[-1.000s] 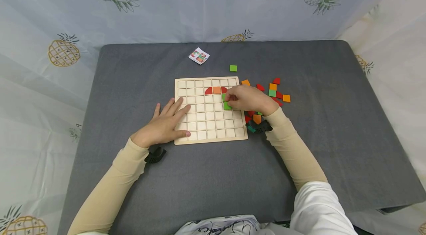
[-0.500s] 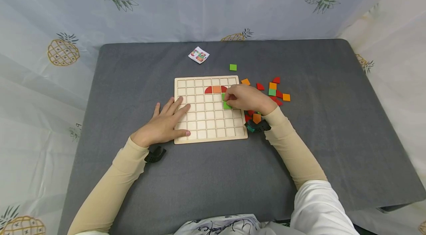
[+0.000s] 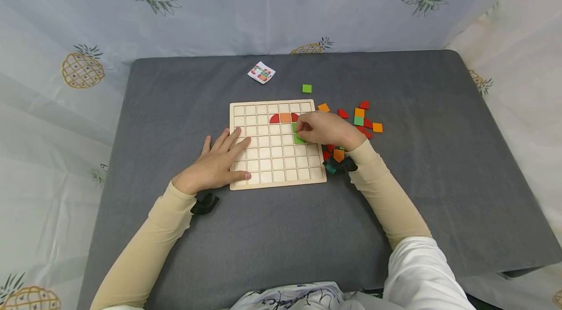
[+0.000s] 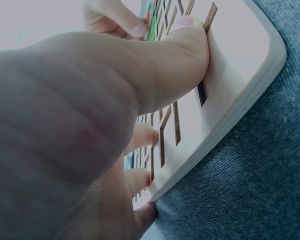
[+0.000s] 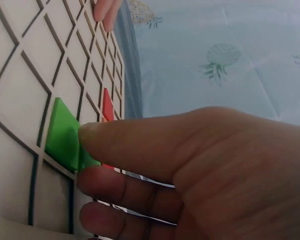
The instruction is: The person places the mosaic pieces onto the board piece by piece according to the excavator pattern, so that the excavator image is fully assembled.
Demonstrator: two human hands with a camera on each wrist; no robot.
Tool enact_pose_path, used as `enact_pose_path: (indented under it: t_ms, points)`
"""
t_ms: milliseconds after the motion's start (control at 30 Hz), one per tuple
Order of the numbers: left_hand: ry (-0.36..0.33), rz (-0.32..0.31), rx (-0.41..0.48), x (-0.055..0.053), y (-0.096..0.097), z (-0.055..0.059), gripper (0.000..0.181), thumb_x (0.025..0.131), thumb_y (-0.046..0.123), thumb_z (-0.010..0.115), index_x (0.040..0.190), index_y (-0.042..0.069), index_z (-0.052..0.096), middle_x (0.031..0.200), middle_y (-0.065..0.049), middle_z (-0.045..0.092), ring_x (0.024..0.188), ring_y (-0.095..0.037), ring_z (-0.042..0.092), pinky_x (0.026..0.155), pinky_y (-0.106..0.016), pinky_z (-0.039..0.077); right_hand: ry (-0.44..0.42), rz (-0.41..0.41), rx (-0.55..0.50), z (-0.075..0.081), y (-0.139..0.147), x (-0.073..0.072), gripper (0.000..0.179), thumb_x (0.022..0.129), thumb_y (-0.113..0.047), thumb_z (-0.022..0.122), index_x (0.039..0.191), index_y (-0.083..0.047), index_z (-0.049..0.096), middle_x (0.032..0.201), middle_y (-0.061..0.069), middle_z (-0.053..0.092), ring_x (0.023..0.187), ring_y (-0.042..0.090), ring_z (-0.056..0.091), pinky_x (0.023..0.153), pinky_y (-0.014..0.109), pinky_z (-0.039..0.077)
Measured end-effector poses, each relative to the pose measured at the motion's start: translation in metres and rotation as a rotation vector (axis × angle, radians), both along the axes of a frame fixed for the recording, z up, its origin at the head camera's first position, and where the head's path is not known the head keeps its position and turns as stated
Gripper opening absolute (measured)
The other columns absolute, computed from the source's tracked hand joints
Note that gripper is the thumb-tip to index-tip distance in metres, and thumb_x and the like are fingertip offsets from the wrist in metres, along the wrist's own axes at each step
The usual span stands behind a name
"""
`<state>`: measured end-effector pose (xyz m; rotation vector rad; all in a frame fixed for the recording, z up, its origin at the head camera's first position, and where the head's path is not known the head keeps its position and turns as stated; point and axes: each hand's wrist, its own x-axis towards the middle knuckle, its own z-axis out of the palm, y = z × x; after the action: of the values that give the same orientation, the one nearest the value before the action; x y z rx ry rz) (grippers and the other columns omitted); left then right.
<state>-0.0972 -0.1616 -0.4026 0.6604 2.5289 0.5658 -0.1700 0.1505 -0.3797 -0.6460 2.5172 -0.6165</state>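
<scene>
A wooden grid board (image 3: 276, 177) lies on the grey table. My left hand (image 3: 212, 164) rests on its left side with fingers spread; in the left wrist view the thumb (image 4: 185, 50) lies on the board's face near a corner. My right hand (image 3: 327, 128) is over the board's right side, thumb and curled forefinger pinching a green square tile (image 5: 90, 159), partly hidden by the fingers. Beside it, a second green square tile (image 5: 62, 135) sits in a cell. In the row above are an orange square tile (image 3: 285, 118) and two red quarter-round tiles (image 3: 274, 119).
Loose orange, red and green tiles (image 3: 359, 121) lie right of the board, some partly behind my right wrist. A single green square (image 3: 307, 88) lies beyond the board. A small printed pattern card (image 3: 261, 72) lies near the far table edge.
</scene>
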Motion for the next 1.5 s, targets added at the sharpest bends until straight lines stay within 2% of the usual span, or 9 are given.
enact_pose_path:
  t_ms: [167, 267, 433, 600, 733, 967, 1167, 1300, 1500]
  points:
    - [0.003, -0.003, 0.005, 0.0, 0.0, -0.001, 0.092, 0.093, 0.045, 0.072, 0.163, 0.015, 0.022, 0.172, -0.015, 0.0, 0.159, -0.04, -0.006, 0.119, -0.075, -0.007, 0.041, -0.075, -0.051, 0.01, 0.01, -0.001, 0.015, 0.1, -0.021, 0.062, 0.108, -0.013, 0.072, 0.086, 0.004, 0.066, 0.073, 0.019, 0.056, 0.067, 0.031, 0.047]
    - [0.004, -0.002, 0.003, 0.0, 0.0, 0.0, 0.091, 0.093, 0.045, 0.072, 0.163, 0.014, 0.022, 0.172, -0.015, 0.0, 0.159, -0.041, -0.006, 0.119, -0.075, -0.007, 0.098, -0.116, -0.072, 0.015, 0.018, -0.004, 0.018, 0.1, -0.021, 0.063, 0.112, -0.011, 0.071, 0.09, 0.006, 0.068, 0.078, 0.02, 0.057, 0.069, 0.033, 0.047]
    - [0.002, -0.003, 0.003, 0.001, 0.0, 0.0, 0.091, 0.093, 0.044, 0.072, 0.163, 0.014, 0.022, 0.172, -0.015, 0.0, 0.159, -0.041, -0.006, 0.119, -0.075, -0.007, 0.127, -0.203, -0.11, 0.017, 0.034, -0.009, 0.025, 0.104, -0.026, 0.058, 0.117, -0.008, 0.069, 0.1, 0.01, 0.069, 0.083, 0.023, 0.057, 0.073, 0.036, 0.047]
    - [0.005, -0.002, 0.01, 0.001, -0.001, 0.0, 0.09, 0.093, 0.043, 0.072, 0.163, 0.014, 0.022, 0.172, -0.017, 0.001, 0.158, -0.043, -0.004, 0.118, -0.076, -0.007, 0.142, -0.285, -0.116, 0.013, 0.045, -0.014, 0.031, 0.107, -0.031, 0.051, 0.122, -0.009, 0.067, 0.081, 0.01, 0.057, 0.063, 0.026, 0.044, 0.059, 0.035, 0.037]
    - [0.002, 0.0, 0.012, 0.001, -0.001, -0.001, 0.09, 0.094, 0.043, 0.071, 0.163, 0.014, 0.022, 0.172, -0.016, 0.001, 0.158, -0.043, -0.004, 0.118, -0.076, -0.007, 0.154, -0.294, -0.094, 0.008, 0.05, -0.016, 0.03, 0.108, -0.031, 0.049, 0.12, -0.009, 0.067, 0.071, 0.008, 0.045, 0.056, 0.024, 0.038, 0.053, 0.034, 0.032]
    - [0.004, -0.001, 0.012, 0.0, -0.001, 0.0, 0.09, 0.093, 0.042, 0.072, 0.163, 0.013, 0.023, 0.172, -0.016, 0.002, 0.158, -0.043, -0.004, 0.118, -0.076, -0.007, 0.145, -0.296, -0.074, 0.005, 0.058, -0.019, 0.031, 0.109, -0.03, 0.048, 0.118, -0.008, 0.067, 0.081, 0.01, 0.054, 0.062, 0.025, 0.041, 0.058, 0.035, 0.035]
    - [0.001, 0.0, 0.013, 0.001, 0.0, 0.002, 0.09, 0.093, 0.042, 0.072, 0.163, 0.014, 0.023, 0.172, -0.016, 0.001, 0.158, -0.043, -0.004, 0.118, -0.075, -0.007, 0.07, -0.252, -0.057, 0.008, 0.061, -0.019, 0.031, 0.108, -0.029, 0.048, 0.117, -0.008, 0.069, 0.08, 0.011, 0.057, 0.061, 0.023, 0.042, 0.059, 0.034, 0.035]
    - [-0.001, 0.001, 0.013, 0.001, 0.0, 0.001, 0.09, 0.093, 0.042, 0.072, 0.163, 0.014, 0.023, 0.172, -0.016, 0.001, 0.158, -0.043, -0.005, 0.119, -0.075, -0.007, -0.023, -0.208, -0.027, 0.011, 0.061, -0.017, 0.026, 0.106, -0.025, 0.051, 0.107, -0.006, 0.069, 0.074, 0.007, 0.051, 0.06, 0.021, 0.041, 0.06, 0.032, 0.035]
    - [-0.004, 0.001, 0.002, 0.0, 0.001, 0.0, 0.091, 0.093, 0.043, 0.073, 0.163, 0.014, 0.022, 0.172, -0.015, 0.0, 0.159, -0.041, -0.006, 0.119, -0.075, -0.007, -0.14, -0.168, 0.063, 0.013, 0.06, -0.015, 0.018, 0.1, -0.023, 0.061, 0.101, -0.006, 0.069, 0.085, 0.009, 0.065, 0.068, 0.021, 0.053, 0.063, 0.031, 0.044]
